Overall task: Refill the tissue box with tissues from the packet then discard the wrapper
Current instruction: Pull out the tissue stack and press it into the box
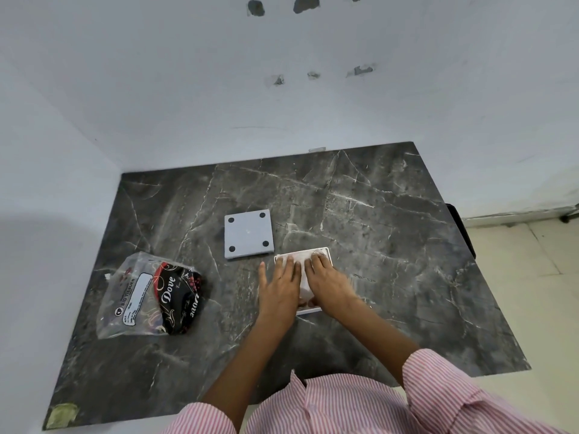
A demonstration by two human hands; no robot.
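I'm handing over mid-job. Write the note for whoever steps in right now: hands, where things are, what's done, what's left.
Left hand and right hand: both flat, palms down, pressing the tissues into the open tissue box at table centre.
Grey panel with four black feet, probably the box's base, lies loose just behind the box.
Wrapper lies crumpled on the table's left side and looks empty.
Done: tissues out of the packet and in the box.
Left: refit the panel, discard the wrapper.

The white tissue box (324,253) lies open-side up, filled with white tissues (302,261), its grey panel (249,234) with four black dots lying just beside it, while the crumpled clear-and-black wrapper (153,297) lies well apart to the left.
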